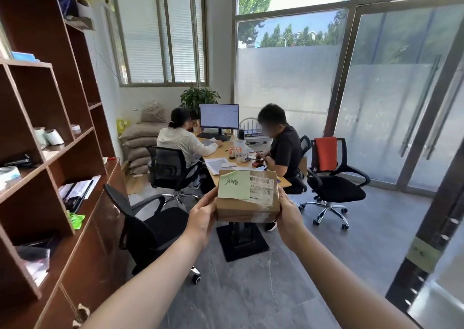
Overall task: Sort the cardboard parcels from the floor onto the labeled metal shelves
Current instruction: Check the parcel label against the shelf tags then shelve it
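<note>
A small cardboard parcel (pixel 247 209) is held up in front of me at chest height, in the middle of the view. Its top carries a green note with handwriting and a white shipping label under clear tape. My left hand (pixel 202 217) grips the parcel's left side. My right hand (pixel 288 214) grips its right side. A black perforated metal upright (pixel 431 233) with a taped label stands at the right edge; its shelves are out of view.
A brown wooden shelf unit (pixel 50 153) with tape rolls and papers fills the left. A black office chair (pixel 150 225) stands just ahead. Two people sit at a desk (pixel 226 163) with a monitor. Another chair (pixel 331 178) stands right, before glass doors (pixel 391 117).
</note>
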`<state>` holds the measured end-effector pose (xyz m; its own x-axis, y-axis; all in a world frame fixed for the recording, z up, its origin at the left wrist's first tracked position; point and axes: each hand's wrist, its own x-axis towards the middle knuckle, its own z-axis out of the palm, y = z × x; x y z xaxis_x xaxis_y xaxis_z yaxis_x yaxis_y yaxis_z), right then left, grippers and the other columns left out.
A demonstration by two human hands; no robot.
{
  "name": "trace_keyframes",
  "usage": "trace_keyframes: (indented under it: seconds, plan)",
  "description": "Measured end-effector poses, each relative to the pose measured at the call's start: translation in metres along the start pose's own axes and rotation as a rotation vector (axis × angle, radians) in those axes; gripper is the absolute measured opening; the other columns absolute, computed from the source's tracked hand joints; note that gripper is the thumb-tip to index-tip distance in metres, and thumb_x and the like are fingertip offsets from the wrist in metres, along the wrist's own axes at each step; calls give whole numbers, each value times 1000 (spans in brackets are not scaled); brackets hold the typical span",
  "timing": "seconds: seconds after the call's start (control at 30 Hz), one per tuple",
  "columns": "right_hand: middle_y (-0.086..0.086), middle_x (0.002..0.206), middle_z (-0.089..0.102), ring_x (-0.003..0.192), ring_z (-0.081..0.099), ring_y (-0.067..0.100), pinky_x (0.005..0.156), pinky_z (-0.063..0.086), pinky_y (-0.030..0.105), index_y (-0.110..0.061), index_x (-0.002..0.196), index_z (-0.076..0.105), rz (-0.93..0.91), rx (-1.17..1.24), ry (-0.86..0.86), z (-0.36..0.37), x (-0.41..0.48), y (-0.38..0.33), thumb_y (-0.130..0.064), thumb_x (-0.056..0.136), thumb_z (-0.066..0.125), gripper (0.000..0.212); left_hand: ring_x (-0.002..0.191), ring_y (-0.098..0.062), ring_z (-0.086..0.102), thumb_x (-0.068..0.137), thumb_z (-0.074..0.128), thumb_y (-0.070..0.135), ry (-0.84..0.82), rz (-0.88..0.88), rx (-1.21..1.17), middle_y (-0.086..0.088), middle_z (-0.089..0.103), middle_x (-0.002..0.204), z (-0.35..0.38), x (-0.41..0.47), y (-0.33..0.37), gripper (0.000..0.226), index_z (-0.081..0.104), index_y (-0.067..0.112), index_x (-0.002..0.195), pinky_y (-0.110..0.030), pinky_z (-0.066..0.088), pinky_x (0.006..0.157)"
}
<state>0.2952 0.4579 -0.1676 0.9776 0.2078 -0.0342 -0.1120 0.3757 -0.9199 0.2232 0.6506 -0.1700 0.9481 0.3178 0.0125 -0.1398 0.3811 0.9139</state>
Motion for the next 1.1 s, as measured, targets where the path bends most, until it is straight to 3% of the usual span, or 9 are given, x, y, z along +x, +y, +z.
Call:
trace_keyframes:
  seconds: [0.17, 0.3, 0.5, 0.73, 0.87, 1.0, 1.1]
  plan:
    - [3, 123, 70, 100, 70, 15, 69, 57, 27, -22, 139, 57, 0, 53, 36, 11, 8, 16, -33, 106, 40, 39, 105, -20, 70, 100, 49, 3, -57, -41, 11, -8, 74, 120, -19, 23, 3, 36, 67, 18, 129, -20, 57, 68]
    - [9, 125, 69, 93, 72, 14, 61, 59, 24, -17, 136, 57, 1, 61, 47, 15, 10, 24, -30, 107, 37, 38, 103, -18, 71, 101, 49, 3, -85, -78, 15, -6, 74, 120, -27, 36, -5, 37, 65, 19, 131, -25, 54, 77]
    - [5, 129, 68, 106, 69, 16, 73, 56, 27, -23, 139, 56, -25, -39, 80, 16, 30, 30, -33, 107, 35, 39, 103, -20, 71, 100, 50, 2, -108, -108, -20, -7, 75, 118, -34, 57, -11, 34, 68, 18, 125, -25, 58, 74]
    - [6, 127, 68, 92, 71, 12, 58, 58, 21, -18, 137, 56, -5, -13, 86, 11, 58, 35, -29, 107, 36, 38, 109, -24, 70, 99, 51, 0, -104, -130, -35, -12, 72, 123, -32, 93, -18, 37, 65, 13, 130, -25, 58, 74]
    - [-1, 122, 72, 102, 70, 14, 71, 57, 28, -26, 138, 57, -31, -62, 115, 2, 82, 25, -37, 106, 38, 39, 116, -29, 67, 99, 51, 0, -122, -116, -2, -11, 72, 124, -16, 118, -23, 39, 65, 15, 131, -37, 52, 89]
    - [1, 123, 71, 98, 72, 12, 68, 56, 23, -26, 139, 57, -56, -44, 136, -13, 107, 13, -34, 106, 38, 38, 113, -25, 68, 99, 50, 1, -133, -135, 15, -7, 73, 122, 10, 141, -27, 37, 70, 21, 124, -32, 53, 84]
    - [2, 122, 72, 104, 70, 14, 77, 55, 27, -23, 139, 56, -74, -25, 167, -28, 122, 12, -33, 107, 37, 39, 107, -20, 70, 102, 46, 6, -143, -163, 22, -3, 75, 118, 30, 160, -34, 36, 69, 21, 125, -26, 55, 75]
